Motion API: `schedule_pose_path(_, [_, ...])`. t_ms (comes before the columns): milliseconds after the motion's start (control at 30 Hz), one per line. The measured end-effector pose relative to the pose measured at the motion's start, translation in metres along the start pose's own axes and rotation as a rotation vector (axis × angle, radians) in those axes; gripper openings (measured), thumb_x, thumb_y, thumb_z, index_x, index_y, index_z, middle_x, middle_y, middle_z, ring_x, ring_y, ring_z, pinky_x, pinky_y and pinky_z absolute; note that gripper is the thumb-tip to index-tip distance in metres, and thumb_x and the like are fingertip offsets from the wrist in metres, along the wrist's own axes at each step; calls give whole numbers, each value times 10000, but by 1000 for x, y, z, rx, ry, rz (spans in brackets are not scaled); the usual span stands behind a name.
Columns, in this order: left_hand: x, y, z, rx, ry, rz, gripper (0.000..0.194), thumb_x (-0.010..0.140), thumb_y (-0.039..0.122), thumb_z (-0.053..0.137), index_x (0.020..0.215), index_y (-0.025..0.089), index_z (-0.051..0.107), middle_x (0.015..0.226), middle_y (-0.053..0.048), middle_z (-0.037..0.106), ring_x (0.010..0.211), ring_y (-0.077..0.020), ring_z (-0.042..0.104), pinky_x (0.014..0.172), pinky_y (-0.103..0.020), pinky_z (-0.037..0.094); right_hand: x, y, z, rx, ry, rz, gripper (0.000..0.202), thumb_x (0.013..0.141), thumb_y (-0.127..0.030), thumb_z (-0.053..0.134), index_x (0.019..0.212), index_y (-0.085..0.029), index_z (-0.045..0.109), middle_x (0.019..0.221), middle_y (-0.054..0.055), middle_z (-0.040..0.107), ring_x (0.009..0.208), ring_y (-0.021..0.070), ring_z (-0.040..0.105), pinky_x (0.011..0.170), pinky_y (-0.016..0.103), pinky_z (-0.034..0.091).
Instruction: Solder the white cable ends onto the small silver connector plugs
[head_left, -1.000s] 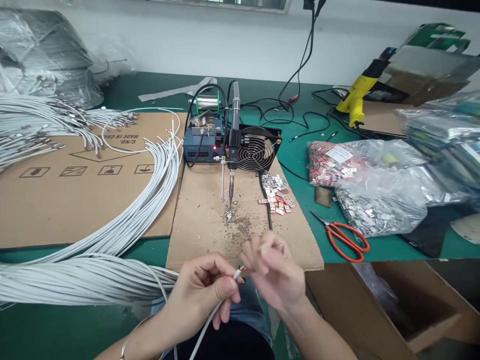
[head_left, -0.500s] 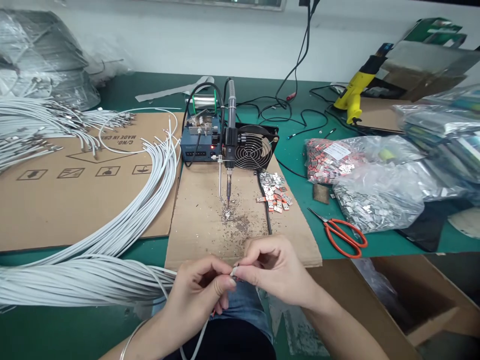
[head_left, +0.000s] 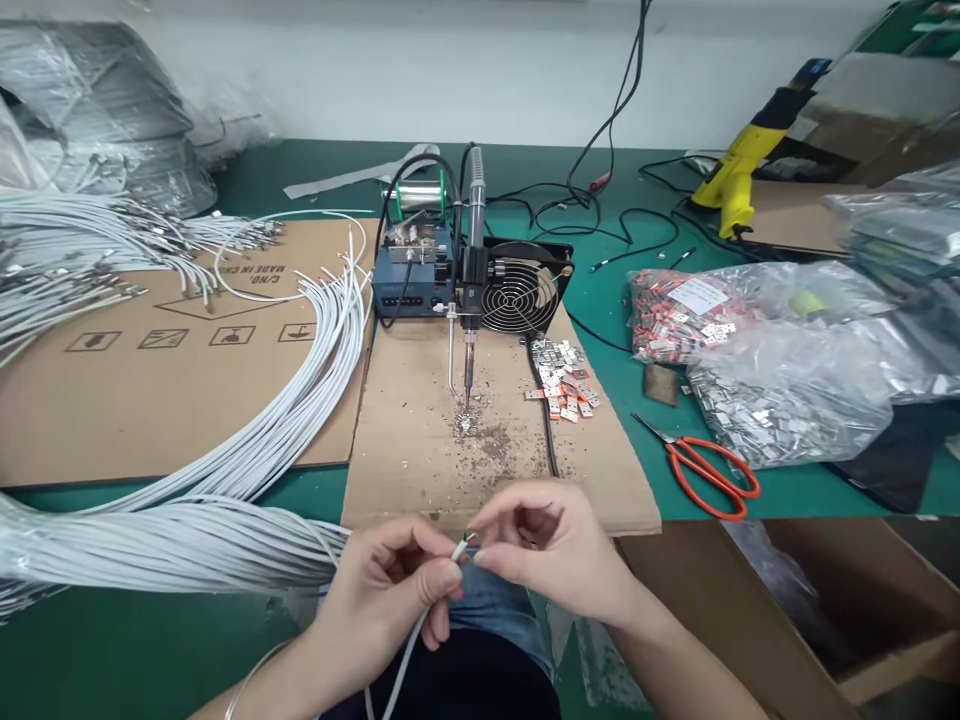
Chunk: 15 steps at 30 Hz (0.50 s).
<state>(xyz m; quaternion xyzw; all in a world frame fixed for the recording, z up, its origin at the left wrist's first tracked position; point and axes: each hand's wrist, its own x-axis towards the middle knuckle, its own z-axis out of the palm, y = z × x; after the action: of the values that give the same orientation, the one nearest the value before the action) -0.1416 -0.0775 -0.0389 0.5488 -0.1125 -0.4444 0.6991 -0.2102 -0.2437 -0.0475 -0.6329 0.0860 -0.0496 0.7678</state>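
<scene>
My left hand [head_left: 401,580] pinches a white cable [head_left: 405,665] between thumb and forefinger, just below its cut end. Short thin wires [head_left: 469,537], at least one of them dark, stick out of that end. Close by on the right is my right hand [head_left: 559,545], its thumb and forefinger a little apart on either side of the wire tips. Whether the forefinger touches a wire is too small to tell. Beyond both hands, a soldering iron [head_left: 474,270] points down in a stand, its tip over a heap of solder bits [head_left: 466,425] on cardboard [head_left: 405,430].
Bundled white cables [head_left: 180,545] lie left. Behind the iron are a blue soldering unit [head_left: 409,285], a solder spool [head_left: 420,194] and a fan [head_left: 517,295]. Small orange-and-metal connectors [head_left: 568,390], red-handled scissors [head_left: 712,475], bagged parts [head_left: 787,410] and a yellow heat gun [head_left: 742,175] are on the right.
My right thumb and forefinger have parted from the cable end, so its wires now show. The view has shifted slightly left, and my left hand keeps its pinch.
</scene>
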Motion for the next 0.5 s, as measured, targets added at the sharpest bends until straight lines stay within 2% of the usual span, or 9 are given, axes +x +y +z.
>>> schedule_pose_path(100, [2,-8,-3,71,-25,51,196,735,309,713,660,151,624,461,18,583,372,-78,519,375,-144,420,0,3,12,-46,-9,-39,101,688,-225,722,684,-140,667,469,-28,492,414,68,364,370,194,261])
schedule_pose_path(267, [6,-14,1,81,23,115,219,739,320,705,634,158,602,423,24,569,351,-76,498,369,-142,402,-1,6,22,30,120,-170,183,712,-218,695,584,-164,575,498,-18,506,447,85,391,397,210,280])
schedule_pose_path(400, [6,-13,10,136,45,124,243,719,348,717,630,148,609,409,14,564,353,-82,504,379,-150,409,-2,7,20,68,137,-255,157,741,-119,660,610,-167,589,538,-26,486,484,78,397,436,206,285])
schedule_pose_path(500, [2,-14,10,143,57,91,239,722,349,716,649,143,619,450,4,583,373,-87,524,385,-155,423,0,4,13,194,230,-344,153,774,-121,642,643,-182,592,557,-34,475,511,82,402,469,208,303])
